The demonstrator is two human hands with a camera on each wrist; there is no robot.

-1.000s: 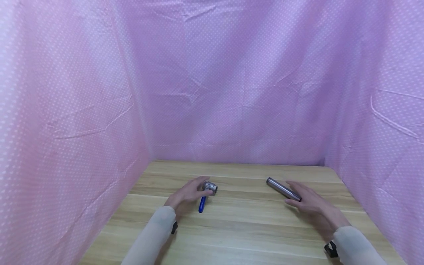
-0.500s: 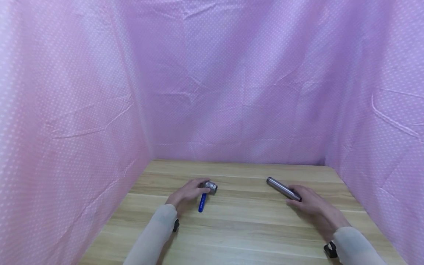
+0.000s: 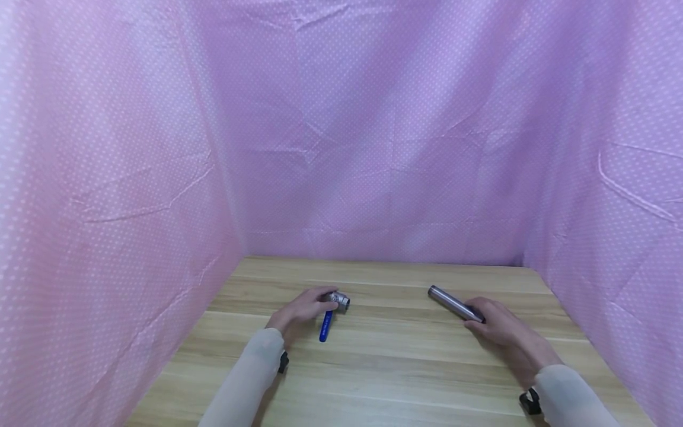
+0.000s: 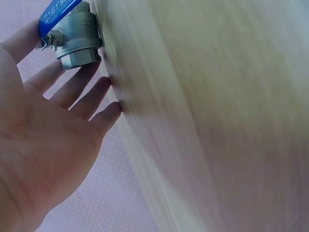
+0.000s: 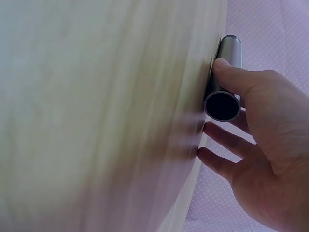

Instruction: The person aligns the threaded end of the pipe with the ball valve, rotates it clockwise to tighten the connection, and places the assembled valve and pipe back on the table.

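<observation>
A steel ball valve (image 3: 342, 302) with a blue lever handle (image 3: 325, 327) lies on the left half of the tabletop. My left hand (image 3: 300, 309) holds it, thumb on the near side and fingers behind. In the left wrist view the thumb meets the valve by the blue lever (image 4: 57, 15), while the ring and little fingers extend to the wood. On the right, a straight metal pipe (image 3: 450, 300) slants away to the left. My right hand (image 3: 498, 325) pinches its near end; the right wrist view shows the thumb across the pipe (image 5: 231, 52) and its dark open bore.
The wood-grain table (image 3: 384, 367) runs back to a pink dotted curtain (image 3: 384, 148), which also hangs along both sides. Bare wood lies between the two hands. Each wrist has a dark device (image 3: 530, 402) strapped under the sleeve.
My right fingers and thumb have closed in on the pipe, whose far end has shifted slightly left. My left thumb and fingers have drawn in around the valve, which stays in place.
</observation>
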